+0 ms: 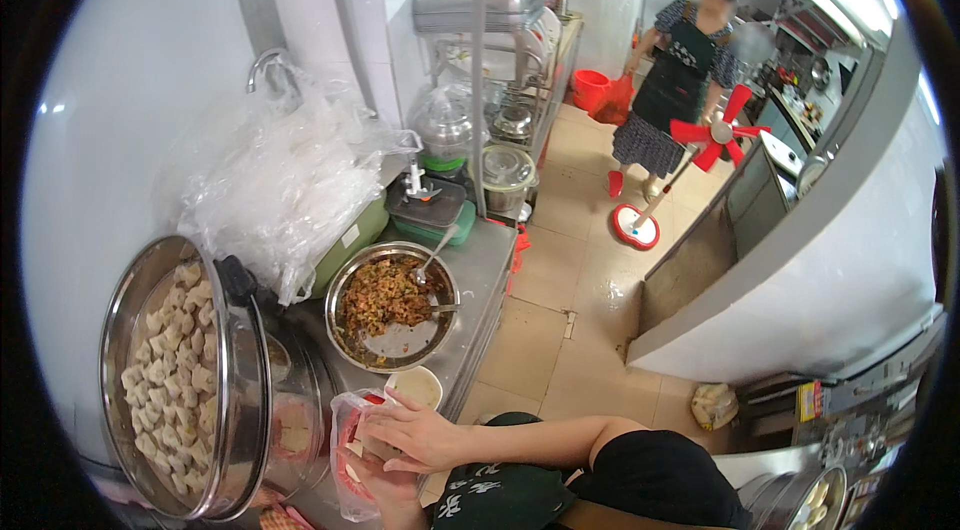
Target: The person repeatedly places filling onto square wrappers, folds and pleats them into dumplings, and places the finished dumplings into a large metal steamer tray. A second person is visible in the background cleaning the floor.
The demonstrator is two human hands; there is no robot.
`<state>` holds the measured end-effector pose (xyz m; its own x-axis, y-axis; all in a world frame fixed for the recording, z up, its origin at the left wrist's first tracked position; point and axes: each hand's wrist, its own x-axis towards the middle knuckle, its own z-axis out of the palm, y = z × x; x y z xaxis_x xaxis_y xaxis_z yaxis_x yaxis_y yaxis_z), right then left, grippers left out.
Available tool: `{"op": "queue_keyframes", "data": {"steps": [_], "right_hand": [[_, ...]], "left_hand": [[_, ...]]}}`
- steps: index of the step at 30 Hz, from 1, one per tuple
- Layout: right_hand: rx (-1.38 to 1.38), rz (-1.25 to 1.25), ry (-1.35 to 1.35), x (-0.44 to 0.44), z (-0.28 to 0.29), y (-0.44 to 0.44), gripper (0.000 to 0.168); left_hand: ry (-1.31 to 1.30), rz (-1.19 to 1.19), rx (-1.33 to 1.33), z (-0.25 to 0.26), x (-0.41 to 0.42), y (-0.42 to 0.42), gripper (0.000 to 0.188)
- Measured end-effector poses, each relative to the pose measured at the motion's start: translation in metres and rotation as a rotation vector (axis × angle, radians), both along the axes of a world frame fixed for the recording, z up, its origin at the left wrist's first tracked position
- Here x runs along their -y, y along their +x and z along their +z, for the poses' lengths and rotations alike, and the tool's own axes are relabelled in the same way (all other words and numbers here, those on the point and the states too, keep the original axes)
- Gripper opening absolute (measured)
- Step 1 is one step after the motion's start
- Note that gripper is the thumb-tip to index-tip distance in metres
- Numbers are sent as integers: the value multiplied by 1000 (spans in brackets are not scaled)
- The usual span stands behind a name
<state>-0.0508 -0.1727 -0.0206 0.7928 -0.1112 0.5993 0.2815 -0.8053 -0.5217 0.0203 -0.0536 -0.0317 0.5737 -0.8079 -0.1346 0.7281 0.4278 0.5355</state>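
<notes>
My right hand (418, 431) reaches in from the right, its fingers bent over my left hand (384, 476). The two are close together at the counter's near edge. What lies between the fingers is hidden. Beneath and beside them is a clear plastic bag (343, 410) with a red rim and pale contents. A small white bowl (417, 384) with pale contents stands just above my right hand. Behind it is a steel basin (397, 350) of chopped filling (384, 294), with a spoon (431, 260) leaning in it and another utensil handle at its right side.
A round metal steamer tray (241, 380) of dumplings (176, 380) stands at left. Plastic bags (277, 170) heap beside a green container (351, 237). Another person (679, 72) stands in the aisle, near a red-bladed fan (720, 131) on a round base. A partition wall (810, 290) bounds the right.
</notes>
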Motion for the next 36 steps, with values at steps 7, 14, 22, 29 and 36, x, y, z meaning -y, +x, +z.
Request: {"op": "queue_keyframes", "data": {"steps": [7, 14, 22, 29, 36], "right_hand": [[-46, -143, 57, 15, -4, -26, 58], [-19, -168, 96, 15, -6, -31, 54], [5, -199, 110, 12, -10, -33, 52], [64, -265, 131, 15, -5, -43, 51], [46, -296, 162, 15, -9, -50, 50]], "left_hand": [[84, -7, -27, -5, 4, -10, 72], [505, 63, 899, -14, 9, -10, 66], [562, 235, 1456, 45, 23, -29, 51], [30, -1, -139, -9, -1, -15, 65], [320, 116, 205, 32, 13, -40, 63]]}}
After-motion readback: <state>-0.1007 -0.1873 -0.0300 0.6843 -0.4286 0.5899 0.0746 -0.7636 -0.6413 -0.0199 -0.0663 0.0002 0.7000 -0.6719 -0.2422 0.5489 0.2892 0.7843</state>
